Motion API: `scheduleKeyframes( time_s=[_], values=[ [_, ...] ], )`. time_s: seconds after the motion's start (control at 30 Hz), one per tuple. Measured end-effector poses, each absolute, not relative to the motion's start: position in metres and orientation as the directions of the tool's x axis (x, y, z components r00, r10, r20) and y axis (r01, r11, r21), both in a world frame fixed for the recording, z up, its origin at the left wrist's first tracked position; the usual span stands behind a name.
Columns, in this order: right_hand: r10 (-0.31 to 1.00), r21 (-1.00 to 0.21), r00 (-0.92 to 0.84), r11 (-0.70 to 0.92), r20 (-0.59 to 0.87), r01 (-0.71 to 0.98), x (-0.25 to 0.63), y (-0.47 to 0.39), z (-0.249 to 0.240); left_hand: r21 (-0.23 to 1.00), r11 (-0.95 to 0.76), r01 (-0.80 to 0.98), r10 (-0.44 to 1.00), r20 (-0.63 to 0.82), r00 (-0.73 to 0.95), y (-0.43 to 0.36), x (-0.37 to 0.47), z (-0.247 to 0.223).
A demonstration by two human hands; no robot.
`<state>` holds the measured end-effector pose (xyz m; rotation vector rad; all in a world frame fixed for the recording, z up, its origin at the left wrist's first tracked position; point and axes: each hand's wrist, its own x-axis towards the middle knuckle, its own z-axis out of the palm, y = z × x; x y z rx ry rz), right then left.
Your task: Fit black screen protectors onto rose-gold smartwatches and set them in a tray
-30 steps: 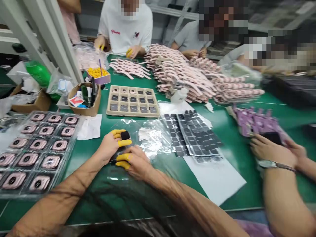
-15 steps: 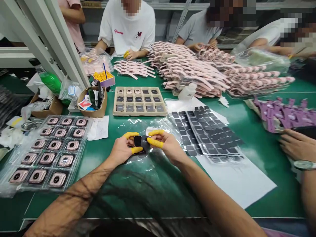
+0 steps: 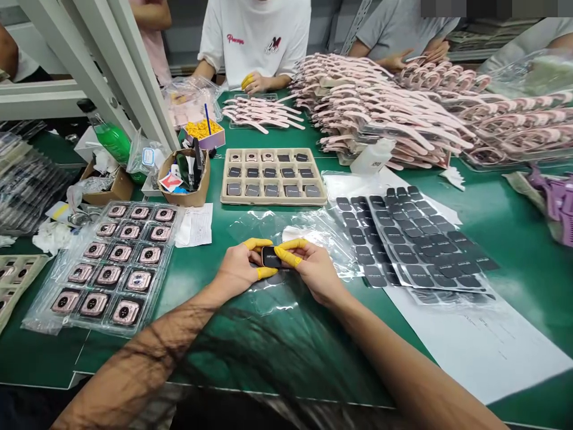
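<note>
Between my two hands is a small black watch face (image 3: 270, 257) with pale lettering on its dark front. My left hand (image 3: 244, 263) grips its left side, with yellow covers on the thumb and a finger. From the right, my right hand (image 3: 308, 263) pinches its upper right edge with yellow-covered fingertips. Clear plastic film (image 3: 273, 301) lies on the green table under both hands. Beyond them stands a beige tray (image 3: 274, 201) holding several dark squares and a few watch bodies. Sheets of black square stickers (image 3: 403, 239) lie to the right.
A clear tray of pink watch cases (image 3: 120, 253) lies at left. Behind it are a cardboard box (image 3: 197, 188) and a green bottle (image 3: 111, 138). A white bottle (image 3: 372, 156) stands near piled pink straps (image 3: 358, 107). White paper (image 3: 487, 340) lies at right. People sit opposite.
The black piece and dark square, apart before, now lie together as one lettered face. My right fingers have moved closer to my left. The view has shifted; the co-worker's hand at right has gone from view.
</note>
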<state>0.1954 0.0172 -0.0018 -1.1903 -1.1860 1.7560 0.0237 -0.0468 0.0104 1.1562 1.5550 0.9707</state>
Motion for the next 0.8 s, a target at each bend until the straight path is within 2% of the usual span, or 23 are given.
scheduleKeyframes(
  time_s=[0.57,0.8],
  values=[
    [0.899,-0.945,-0.316,-0.327,-0.304,-0.021,0.1935,0.0157,-0.0035,0.906,0.259,0.334,0.964,-0.224,-0.141,-0.0463,0.0245,0.0159],
    [0.899,-0.943,-0.313,-0.331,-0.307,-0.026,0.1935,0.0160,-0.0039,0.920,0.228,0.320,0.972,-0.197,-0.125,-0.0463,0.0248,0.0161]
  ],
)
